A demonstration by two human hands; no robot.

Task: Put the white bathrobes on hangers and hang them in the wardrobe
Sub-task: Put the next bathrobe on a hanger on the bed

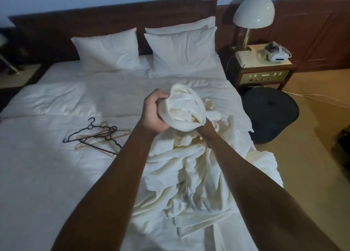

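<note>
nothing you can actually read here, phone keypad (249, 58) on the nightstand (265, 74) too blurry, no labels or brands legible

Both arms outstretched — hands (154, 111) curled, gripping.

White bathrobes (198, 175) lie crumpled on the bed's right side; black and cream hangers (98, 137) lie tangled left.
</note>
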